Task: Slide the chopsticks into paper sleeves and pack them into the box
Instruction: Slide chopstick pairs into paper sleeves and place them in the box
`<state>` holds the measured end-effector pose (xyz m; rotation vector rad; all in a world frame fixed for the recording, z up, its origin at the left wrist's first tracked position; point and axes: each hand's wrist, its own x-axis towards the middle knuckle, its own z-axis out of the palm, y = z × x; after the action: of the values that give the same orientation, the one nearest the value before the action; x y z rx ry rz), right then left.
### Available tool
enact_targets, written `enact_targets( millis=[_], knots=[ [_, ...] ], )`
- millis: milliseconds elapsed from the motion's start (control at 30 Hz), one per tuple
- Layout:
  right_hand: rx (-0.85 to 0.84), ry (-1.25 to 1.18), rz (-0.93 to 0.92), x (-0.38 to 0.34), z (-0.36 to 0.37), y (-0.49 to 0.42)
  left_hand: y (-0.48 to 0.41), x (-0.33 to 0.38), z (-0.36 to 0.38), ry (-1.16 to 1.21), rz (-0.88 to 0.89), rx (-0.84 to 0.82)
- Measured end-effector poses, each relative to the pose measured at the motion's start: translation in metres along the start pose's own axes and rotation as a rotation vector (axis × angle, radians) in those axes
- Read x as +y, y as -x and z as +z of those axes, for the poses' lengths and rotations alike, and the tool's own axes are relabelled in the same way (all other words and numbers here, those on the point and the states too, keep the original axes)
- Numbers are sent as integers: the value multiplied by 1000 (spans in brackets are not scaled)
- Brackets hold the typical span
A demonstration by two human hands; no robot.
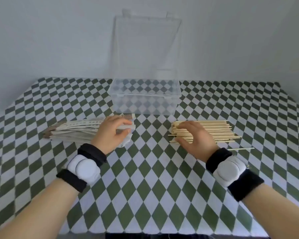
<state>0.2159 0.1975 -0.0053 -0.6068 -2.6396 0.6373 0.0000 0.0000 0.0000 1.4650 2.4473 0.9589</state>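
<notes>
Chopsticks [214, 131] under right hand [195, 137], resting loosely open, left hand [110, 131] seemingly pinching paper sleeves [74, 131]

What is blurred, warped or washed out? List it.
Head view: wide-angle lens bows the far edge of the table; head view: soft even light, faint shadows; head view: the raised lid of the clear box fades into the wall; head view: print on the paper sleeves too soft to read.

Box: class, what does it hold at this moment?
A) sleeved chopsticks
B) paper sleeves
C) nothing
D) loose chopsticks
C: through the clear box only the checked cloth shows, while the chopsticks and sleeves lie in front of it.
</notes>
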Motion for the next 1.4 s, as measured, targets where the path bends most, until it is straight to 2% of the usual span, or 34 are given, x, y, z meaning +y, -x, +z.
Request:
enact_targets(
  millis=[133, 200, 400, 500, 800, 967, 1133, 1233, 1300, 1400],
  knots=[
    [-62, -7, 5, -9, 21, 30, 22, -3, 7, -231, -34, -138],
    [-44, 4, -22, -7, 27, 37, 26, -3, 10, -251, -67, -126],
    [50, -53, -8, -12, 24, 48, 48, 0, 17, -203, -16, 29],
    [56, -54, -18, -12, 25, 51, 63, -1, 25, -188, 71, 182],
    [158, -101, -82, -12, 30, 45, 65, -2, 20, -251, 291, 464],
    [152, -162, -99, -15, 28, 43, 59, 21, 28, -171, 434, 469],
    [46, -377, 30, -29, 23, 43, 43, 58, 54, -149, 431, 321],
    [-74, -705, 163, -35, 24, 45, 46, 62, 70, -133, 438, 269],
    [-87, -895, 209, -34, 20, 50, 48, 65, 80, -108, 461, 244],
    [-67, -989, 226, -32, 16, 54, 50, 70, 88, -63, 487, 219]
  ],
)
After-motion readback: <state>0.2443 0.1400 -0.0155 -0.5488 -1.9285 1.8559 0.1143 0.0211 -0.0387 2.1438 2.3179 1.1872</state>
